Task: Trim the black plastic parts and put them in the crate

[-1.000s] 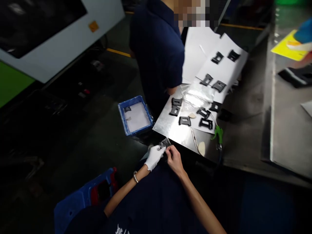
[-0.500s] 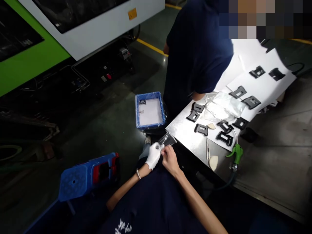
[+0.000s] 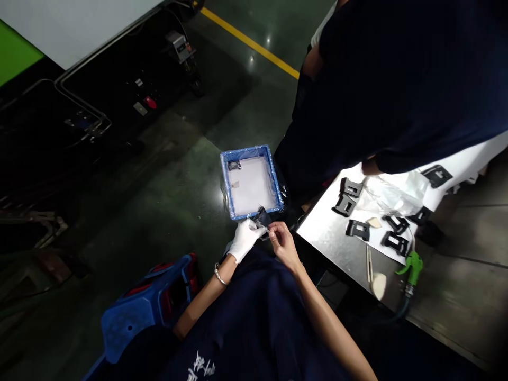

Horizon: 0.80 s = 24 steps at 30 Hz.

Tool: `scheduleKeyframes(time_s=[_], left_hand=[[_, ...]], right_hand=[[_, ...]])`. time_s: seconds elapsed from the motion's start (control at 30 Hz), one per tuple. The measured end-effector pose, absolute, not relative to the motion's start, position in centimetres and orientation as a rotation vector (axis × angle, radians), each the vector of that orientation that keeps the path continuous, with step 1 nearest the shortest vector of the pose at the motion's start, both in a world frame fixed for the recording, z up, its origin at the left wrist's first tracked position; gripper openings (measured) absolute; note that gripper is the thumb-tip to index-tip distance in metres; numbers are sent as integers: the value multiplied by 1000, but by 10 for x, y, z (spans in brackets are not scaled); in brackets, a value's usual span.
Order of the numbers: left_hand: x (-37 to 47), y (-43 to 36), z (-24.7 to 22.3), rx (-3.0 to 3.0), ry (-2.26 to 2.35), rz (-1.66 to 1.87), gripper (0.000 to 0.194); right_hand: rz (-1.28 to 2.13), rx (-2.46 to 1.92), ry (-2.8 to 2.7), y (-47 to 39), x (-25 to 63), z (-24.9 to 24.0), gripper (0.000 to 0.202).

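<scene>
In the head view, my left hand point(image 3: 244, 239), in a white glove, is closed on a small clear plastic bag point(image 3: 262, 216) with a dark piece inside. My bare right hand point(image 3: 284, 245) pinches the bag's near edge from the other side. Just beyond the bag stands a blue crate point(image 3: 224, 182) lined with clear film. White paper point(image 3: 254, 185) covers its bottom, and a bagged black part point(image 3: 234, 165) lies in its far left corner. The bag overlaps the crate's near rim in view; I cannot tell if they touch.
On the right, a metal table point(image 3: 337, 248) holds several black plastic parts point(image 3: 358, 229), clear bags point(image 3: 391, 193), a thin tool point(image 3: 369, 263), a pale pad point(image 3: 378, 286) and a green air gun point(image 3: 413, 268). A co-worker point(image 3: 381, 90) stands beside it. Blue stools point(image 3: 129, 323) are at left.
My view has turned down and closer to the crate. Both hands, with the bag between them, now sit near the crate's near rim. The co-worker appears larger, further right.
</scene>
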<state>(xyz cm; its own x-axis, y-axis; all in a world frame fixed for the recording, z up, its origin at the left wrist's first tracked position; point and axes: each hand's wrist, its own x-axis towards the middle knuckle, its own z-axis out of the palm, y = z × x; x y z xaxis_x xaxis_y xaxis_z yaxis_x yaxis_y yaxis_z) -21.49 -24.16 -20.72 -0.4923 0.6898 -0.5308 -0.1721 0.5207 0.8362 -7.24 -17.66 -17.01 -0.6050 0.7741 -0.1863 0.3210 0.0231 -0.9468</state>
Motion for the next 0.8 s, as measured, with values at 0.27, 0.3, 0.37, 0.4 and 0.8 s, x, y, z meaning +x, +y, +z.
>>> scheduleKeyframes(time_s=[0.27,0.3,0.37,0.4,0.8], left_hand=[[-277,-215,-191,597,1764,1016,21],[-282,-212,-192,580,1798,1026,20],[-290,-204,-193,546,1863,1060,17],[-294,-199,-193,544,1876,1079,14],[-291,-172,-193,614,1542,1132,33]], right_hand=[[1539,-1338,-2000,-140,-132,-170,20],[1464,-1377,-2019,-137,-135,-172,21],[1378,-1477,-1997,-132,-142,-176,22],[1380,-1510,-1973,-131,-145,-178,23],[1721,-1557,-1452,-125,-173,-178,34]])
